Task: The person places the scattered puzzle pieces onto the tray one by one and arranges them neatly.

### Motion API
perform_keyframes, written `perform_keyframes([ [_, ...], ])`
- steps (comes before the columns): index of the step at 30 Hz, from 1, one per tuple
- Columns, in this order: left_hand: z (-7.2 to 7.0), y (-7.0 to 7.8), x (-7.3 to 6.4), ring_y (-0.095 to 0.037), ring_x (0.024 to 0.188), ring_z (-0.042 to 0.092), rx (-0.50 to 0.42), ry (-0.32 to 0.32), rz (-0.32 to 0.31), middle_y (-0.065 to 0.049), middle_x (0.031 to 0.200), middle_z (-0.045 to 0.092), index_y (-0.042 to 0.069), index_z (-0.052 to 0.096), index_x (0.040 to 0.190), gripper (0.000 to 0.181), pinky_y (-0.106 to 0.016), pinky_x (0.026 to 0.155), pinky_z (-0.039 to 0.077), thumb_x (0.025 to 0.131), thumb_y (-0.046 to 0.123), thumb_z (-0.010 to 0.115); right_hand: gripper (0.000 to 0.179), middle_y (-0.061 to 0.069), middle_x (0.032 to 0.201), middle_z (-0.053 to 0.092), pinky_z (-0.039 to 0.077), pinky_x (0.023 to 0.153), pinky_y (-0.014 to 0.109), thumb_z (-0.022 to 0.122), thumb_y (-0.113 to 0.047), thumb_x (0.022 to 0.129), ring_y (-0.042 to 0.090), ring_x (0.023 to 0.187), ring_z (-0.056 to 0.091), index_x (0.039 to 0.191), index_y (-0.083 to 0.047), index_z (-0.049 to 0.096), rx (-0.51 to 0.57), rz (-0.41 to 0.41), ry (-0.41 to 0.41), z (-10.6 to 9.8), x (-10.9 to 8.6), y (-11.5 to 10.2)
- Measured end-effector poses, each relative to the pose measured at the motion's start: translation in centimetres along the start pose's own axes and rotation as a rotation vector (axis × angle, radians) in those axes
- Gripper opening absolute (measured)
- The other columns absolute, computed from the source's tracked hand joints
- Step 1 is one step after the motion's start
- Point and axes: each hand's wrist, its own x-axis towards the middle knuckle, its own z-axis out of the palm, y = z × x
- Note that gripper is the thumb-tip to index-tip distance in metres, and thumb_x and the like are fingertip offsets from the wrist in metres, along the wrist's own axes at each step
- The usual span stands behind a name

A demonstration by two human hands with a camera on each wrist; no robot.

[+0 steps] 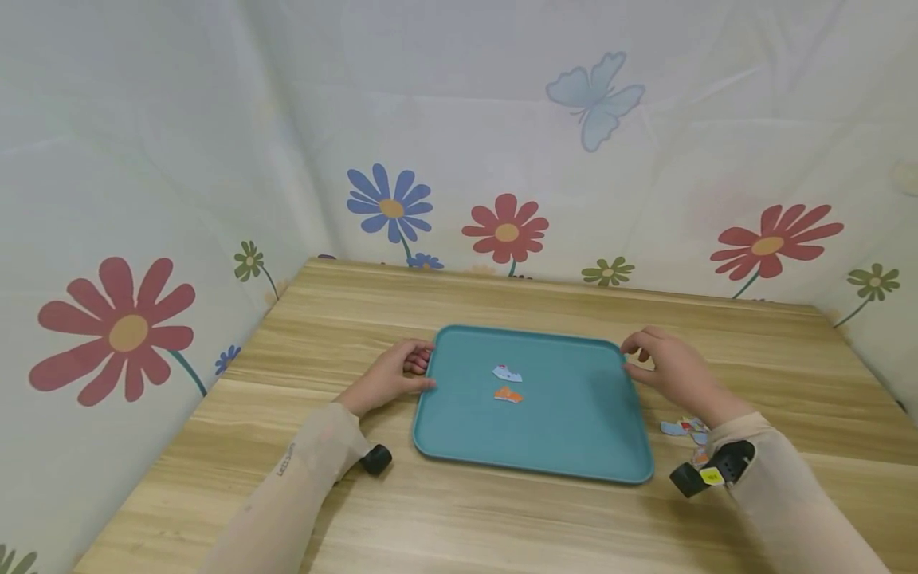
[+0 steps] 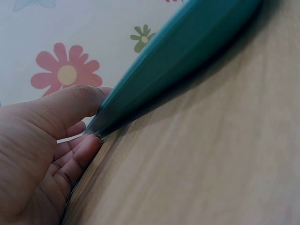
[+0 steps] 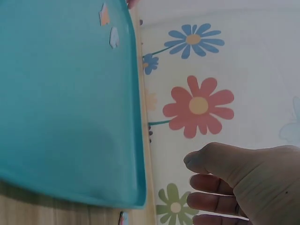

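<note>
A teal rectangular tray (image 1: 566, 430) lies on the wooden table. Two small flat printed pieces sit on it: a pale blue and white piece (image 1: 508, 374) and an orange piece (image 1: 508, 395) just nearer. At the tray's left rim, my left hand (image 1: 387, 373) pinches the edge; in the left wrist view its thumb (image 2: 89, 99) is above the rim and its fingers are below. My right hand (image 1: 677, 375) is by the far right corner, fingers loosely bent. The right wrist view shows that hand (image 3: 248, 183) apart from the tray (image 3: 84, 117), holding nothing.
Several more printed pieces (image 1: 674, 428) lie in a small pile right of the tray, partly hidden by the right wrist. A wooden table (image 1: 459, 518) runs back to a white flowered cloth (image 1: 459, 119). Black wrist cameras (image 1: 376, 460) jut out from both wrists.
</note>
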Motion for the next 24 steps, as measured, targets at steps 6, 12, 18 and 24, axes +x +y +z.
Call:
perform_keyframes([
  [6,0.0,0.1,-0.2,-0.021,0.104,0.055,-0.008,0.0,-0.017,-0.016,0.122,0.055,-0.002,0.044,0.137,0.063,-0.028,0.09,0.05,0.083,0.009,0.075,0.02,0.014,0.097,0.063,0.052,0.07,0.042,0.071,-0.011,0.085,0.026,0.084,0.06,0.101,0.0,0.065,0.003,0.03,-0.031,0.4,-0.2,1.4],
  [12,0.0,0.1,-0.2,-0.021,0.103,0.056,-0.006,0.002,-0.024,-0.018,0.122,0.055,-0.002,0.044,0.137,0.063,-0.027,0.089,0.05,0.083,0.009,0.075,0.019,0.014,0.095,0.062,0.052,0.07,0.041,0.071,-0.012,0.085,0.026,0.082,0.06,0.099,0.0,0.065,0.013,0.037,-0.046,0.8,-0.5,2.7],
  [18,-0.1,0.3,-0.2,-0.024,0.104,0.056,-0.009,0.0,-0.014,-0.02,0.121,0.055,-0.003,0.044,0.137,0.062,-0.031,0.09,0.05,0.084,0.009,0.074,0.021,0.013,0.093,0.063,0.051,0.07,0.041,0.07,-0.016,0.087,0.026,0.082,0.059,0.098,0.001,0.066,0.005,0.044,-0.061,1.1,-0.8,3.5],
  [24,0.0,0.3,-0.2,-0.023,0.104,0.056,-0.01,-0.005,-0.023,-0.018,0.122,0.055,-0.002,0.044,0.137,0.062,-0.032,0.091,0.05,0.084,0.01,0.074,0.021,0.014,0.095,0.063,0.052,0.07,0.041,0.069,-0.017,0.088,0.026,0.082,0.059,0.099,0.001,0.066,0.008,0.067,-0.086,1.4,-0.8,4.0],
])
